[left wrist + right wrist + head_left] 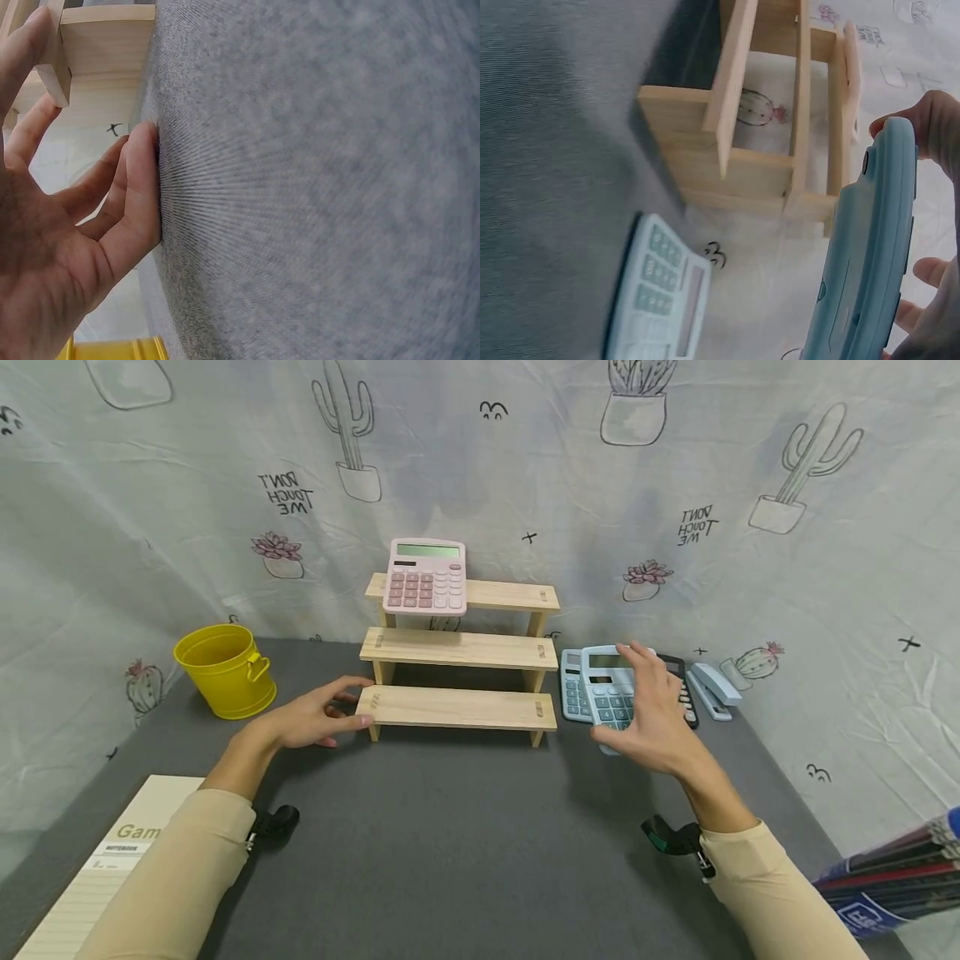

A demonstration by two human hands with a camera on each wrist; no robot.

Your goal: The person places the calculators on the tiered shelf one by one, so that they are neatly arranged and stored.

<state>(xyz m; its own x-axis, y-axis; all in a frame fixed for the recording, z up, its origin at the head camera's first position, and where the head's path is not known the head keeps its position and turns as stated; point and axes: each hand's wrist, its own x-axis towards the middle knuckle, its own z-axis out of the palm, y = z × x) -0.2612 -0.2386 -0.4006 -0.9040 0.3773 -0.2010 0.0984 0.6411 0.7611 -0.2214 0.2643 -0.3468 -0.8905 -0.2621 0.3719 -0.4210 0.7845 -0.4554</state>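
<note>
Two hands work at the wooden stepped shelf (459,647): the right hand (654,720) grips a blue calculator (609,693) lifted at its four o'clock, while the left hand (315,718), fingers relaxed open, touches its bottom step at eight o'clock.

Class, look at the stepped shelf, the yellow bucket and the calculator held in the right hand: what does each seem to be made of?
Stepped shelf: pale unfinished wood, grain and joints visible. Yellow bucket: probably painted metal, given the rolled rim and side handle. Blue calculator: smooth moulded plastic, matte.
</note>
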